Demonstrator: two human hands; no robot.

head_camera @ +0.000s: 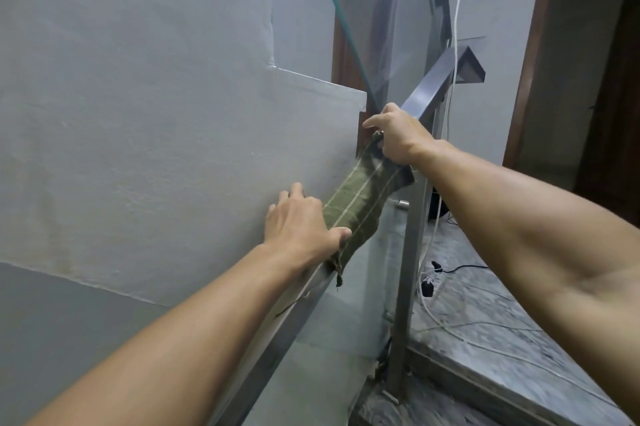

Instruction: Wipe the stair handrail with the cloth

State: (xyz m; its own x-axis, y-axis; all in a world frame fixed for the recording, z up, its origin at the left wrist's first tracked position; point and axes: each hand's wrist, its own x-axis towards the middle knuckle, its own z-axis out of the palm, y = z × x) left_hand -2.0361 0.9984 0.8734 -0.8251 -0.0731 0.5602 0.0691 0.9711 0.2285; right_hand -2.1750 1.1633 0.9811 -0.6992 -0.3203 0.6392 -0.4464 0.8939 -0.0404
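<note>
Setting: grey plastered stairwell wall (138,113) on the left, marble landing floor (485,321) with loose white cables on the right.
Rail: one square-section grey metal stair handrail (427,89), its long axis climbing from lower left to upper right.
Cloth: one olive-green striped cloth (360,203), draped lengthwise over the handrail between both hands.
Left hand (304,224): grip closed on the cloth's lower end, thumb pressing it to the rail.
Right hand (398,138): grip pinching the cloth's upper end, nearer the unwiped upper rail.
Key relation: bare rail lies up-slope, beyond the right hand.
Count: two hands, one cloth, one rail.
</note>
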